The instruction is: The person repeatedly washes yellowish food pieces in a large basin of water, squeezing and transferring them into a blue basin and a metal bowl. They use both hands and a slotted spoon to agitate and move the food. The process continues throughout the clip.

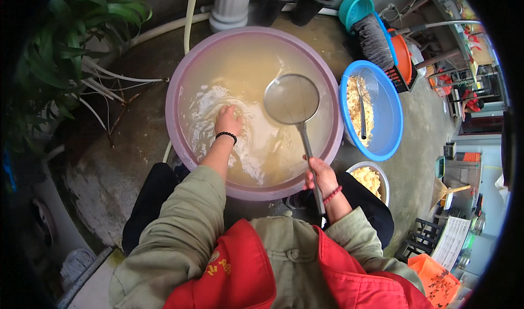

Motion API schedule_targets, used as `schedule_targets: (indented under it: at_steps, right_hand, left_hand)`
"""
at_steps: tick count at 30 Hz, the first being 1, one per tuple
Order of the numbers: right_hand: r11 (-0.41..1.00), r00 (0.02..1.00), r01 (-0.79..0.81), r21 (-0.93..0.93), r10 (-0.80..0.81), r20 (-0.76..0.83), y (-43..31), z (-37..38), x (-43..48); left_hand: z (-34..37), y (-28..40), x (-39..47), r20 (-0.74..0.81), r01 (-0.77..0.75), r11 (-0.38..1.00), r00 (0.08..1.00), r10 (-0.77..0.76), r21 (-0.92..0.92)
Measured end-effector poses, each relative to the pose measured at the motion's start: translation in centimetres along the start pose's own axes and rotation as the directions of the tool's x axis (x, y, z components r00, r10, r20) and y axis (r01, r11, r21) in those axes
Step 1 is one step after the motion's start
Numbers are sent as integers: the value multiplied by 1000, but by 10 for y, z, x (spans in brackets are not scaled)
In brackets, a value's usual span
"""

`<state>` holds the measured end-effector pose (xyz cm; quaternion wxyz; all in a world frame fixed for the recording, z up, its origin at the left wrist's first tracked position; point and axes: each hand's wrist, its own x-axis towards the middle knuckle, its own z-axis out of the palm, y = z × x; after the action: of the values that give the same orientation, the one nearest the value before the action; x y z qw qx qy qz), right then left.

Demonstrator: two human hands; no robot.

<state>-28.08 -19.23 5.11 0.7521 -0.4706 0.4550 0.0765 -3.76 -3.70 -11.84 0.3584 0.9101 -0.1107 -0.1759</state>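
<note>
A large pink plastic tub [174, 104] full of cloudy, yellowish water stands before me. My left hand [229, 120] is partly in the water near the tub's middle, with ripples around it. Its fingertips are under the surface, so whether they hold anything is hidden. My right hand [321, 176] grips the metal handle of a round fine-mesh skimmer [291, 99]. The skimmer's mesh head hangs over the right half of the tub, with nothing seen lying on it.
Right of the tub, a blue basin [387, 116] holds pale yellowish pieces and a second skimmer [362, 116]. Below it, a metal bowl [385, 182] contains similar pieces. Potted plants [278, 0] and a white column [231, 6] stand behind. A hose [190, 18] runs down beside the tub.
</note>
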Motion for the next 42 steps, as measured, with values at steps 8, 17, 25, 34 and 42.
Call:
schedule_targets:
  at_steps: [8,17,25,34,42]
  right_hand:
    - [995,974,-99,-25,102,203,19,1,-63]
    - [992,975,-115,46,104,195,23,-4,-51]
    - [972,981,152,178,-126,-149,-7,-7,13]
    - [980,958,184,72,-162,-237,-85,36,131]
    - [984,973,179,-12,-179,-147,-84,117,180]
  left_hand:
    - [6,9,25,104,-176,898,966,236,-404]
    - [13,-28,22,61,213,710,970,-234,-671]
    - [8,-48,-15,-144,250,959,962,-230,134]
    - [19,-63,-30,345,350,915,849,-401,202]
    - [45,-83,-26,570,124,902,738,-362,413]
